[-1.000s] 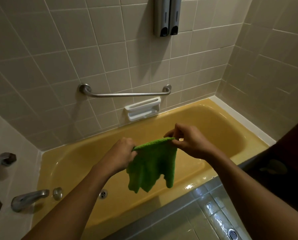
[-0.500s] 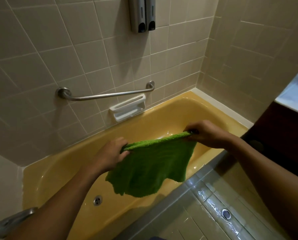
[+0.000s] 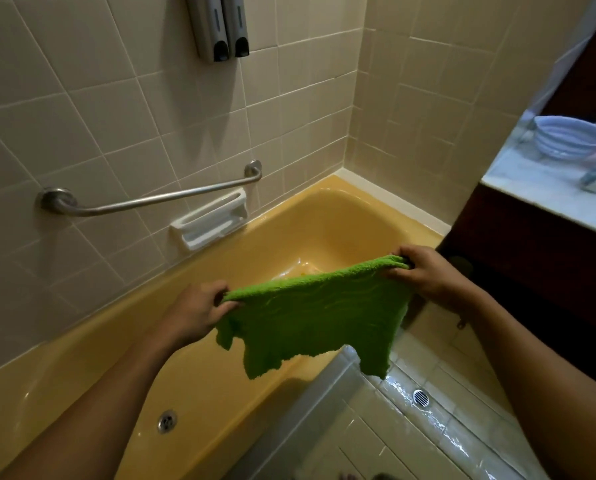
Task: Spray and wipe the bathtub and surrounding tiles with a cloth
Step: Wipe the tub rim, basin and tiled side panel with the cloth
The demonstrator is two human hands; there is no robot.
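Observation:
A green cloth [image 3: 310, 320] hangs spread out above the near rim of the yellow bathtub [image 3: 345, 216]. My left hand [image 3: 194, 313] grips its upper left corner and my right hand [image 3: 424, 275] grips its upper right corner, so the top edge is stretched between them. The cloth's ragged lower edge dangles free over the tub rim and the floor. Beige wall tiles [image 3: 109, 109] surround the tub on the far side and the right end. No spray bottle is in view.
A metal grab bar [image 3: 158, 197] and a white soap dish [image 3: 210, 223] are fixed on the far wall, with two dispensers [image 3: 220, 27] above. The tub drain [image 3: 166, 420] lies lower left. Wet floor tiles with a floor drain [image 3: 420, 397] sit lower right. A counter [image 3: 539, 188] holds a pale bowl [image 3: 570, 135].
My hands have pulled further apart, spreading the bunched cloth wide. The view has swung right, so the taps are out of sight and the counter has come in.

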